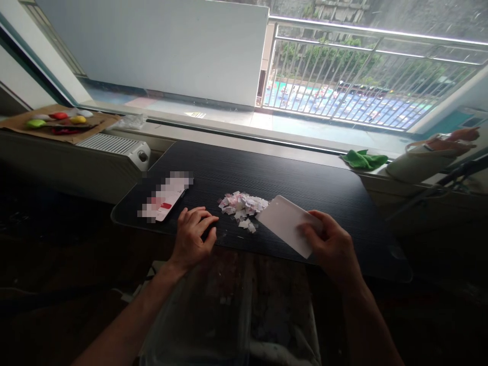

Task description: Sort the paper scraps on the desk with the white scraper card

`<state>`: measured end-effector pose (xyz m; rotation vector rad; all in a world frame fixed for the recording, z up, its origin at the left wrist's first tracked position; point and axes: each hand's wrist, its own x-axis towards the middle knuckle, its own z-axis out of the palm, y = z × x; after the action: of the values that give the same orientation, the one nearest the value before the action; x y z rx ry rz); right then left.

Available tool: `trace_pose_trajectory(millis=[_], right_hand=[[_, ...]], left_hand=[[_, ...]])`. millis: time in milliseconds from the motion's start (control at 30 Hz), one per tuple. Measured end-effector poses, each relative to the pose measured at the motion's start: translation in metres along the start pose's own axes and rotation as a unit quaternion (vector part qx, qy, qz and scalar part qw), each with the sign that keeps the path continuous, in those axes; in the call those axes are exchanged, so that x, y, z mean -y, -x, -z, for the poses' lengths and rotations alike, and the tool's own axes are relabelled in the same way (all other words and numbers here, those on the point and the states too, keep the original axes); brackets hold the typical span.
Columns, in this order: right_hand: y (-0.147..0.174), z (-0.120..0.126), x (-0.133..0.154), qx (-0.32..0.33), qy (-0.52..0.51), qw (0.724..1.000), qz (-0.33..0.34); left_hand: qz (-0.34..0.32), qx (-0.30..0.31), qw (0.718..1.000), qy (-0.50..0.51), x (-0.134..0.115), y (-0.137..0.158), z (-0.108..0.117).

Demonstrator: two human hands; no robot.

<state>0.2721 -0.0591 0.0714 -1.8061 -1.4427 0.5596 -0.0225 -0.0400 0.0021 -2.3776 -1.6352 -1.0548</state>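
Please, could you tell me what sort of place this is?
Probably a room beside a balcony: a dark table stands by a window sill, and a metal railing shows outside.

matt paper scraps, smooth card

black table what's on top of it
On the black table lie a pile of paper scraps and what looks like a phone, partly pixelated. What is under the pile or behind the white card, right hand and left hand is hidden.
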Motion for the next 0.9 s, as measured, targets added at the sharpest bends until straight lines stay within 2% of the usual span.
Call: trace_pose_trajectory(millis=[167,300,433,600,767,900], right_hand=[[0.007,0.002,0.008,0.04,0.005,0.999,0.002],[0.01,0.011,0.008,0.003,0.044,0.999,0.004],[0.012,0.02,0.003,0.019,0.065,0.998,0.009],[0.016,0.023,0.004,-0.011,0.061,0.998,-0.005],[0.015,0.025,0.001,0.006,0.07,0.997,0.009],[0.017,0.027,0.0,-0.012,0.057,0.998,0.004]], left_hand=[[0.017,0.002,1.0,0.002,-0.001,-0.001,0.001],[0.021,0.012,1.0,0.001,-0.002,-0.001,0.002],[0.03,0.017,0.999,0.001,-0.003,-0.002,0.002],[0.021,0.017,1.0,-0.001,-0.002,-0.002,0.002],[0.003,0.005,1.0,-0.01,0.0,-0.001,0.001],[0.003,0.008,1.0,-0.012,0.0,-0.001,0.001]])
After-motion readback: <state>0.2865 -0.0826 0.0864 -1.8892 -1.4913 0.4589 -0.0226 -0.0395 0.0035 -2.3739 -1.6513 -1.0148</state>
